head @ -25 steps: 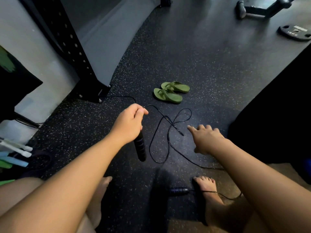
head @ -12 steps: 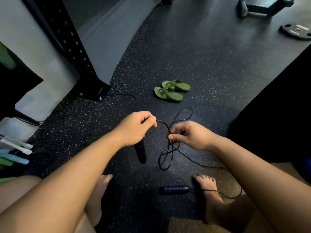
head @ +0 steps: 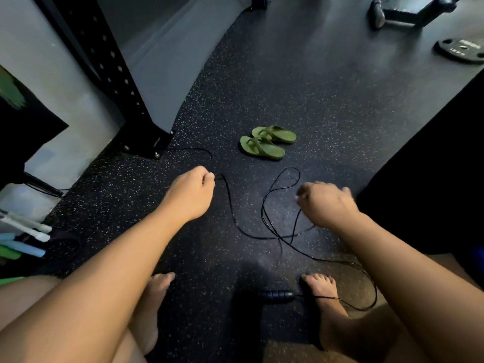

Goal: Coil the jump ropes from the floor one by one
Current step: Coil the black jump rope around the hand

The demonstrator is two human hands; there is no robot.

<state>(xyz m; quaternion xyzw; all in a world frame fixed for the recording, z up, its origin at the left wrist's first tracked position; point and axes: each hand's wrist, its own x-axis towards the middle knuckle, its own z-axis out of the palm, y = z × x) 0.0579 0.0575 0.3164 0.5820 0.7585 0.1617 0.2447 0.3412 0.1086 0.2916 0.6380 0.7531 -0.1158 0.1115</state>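
My left grip (head: 195,191) clamps the thin black jump rope (head: 231,210) above the speckled floor (head: 288,87); whether my curled, blurred right grip (head: 324,203) holds it I cannot tell.

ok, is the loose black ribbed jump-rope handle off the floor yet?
No, the black ribbed handle lies flat on the speckled rubber floor, just beside the toes of the right foot.

1. My arms (head: 117,258) were bare up from my left hand (head: 192,191) and my right hand (head: 324,203).
2. My left foot (head: 152,310) and my right foot (head: 324,292) were bare, with toes showing.
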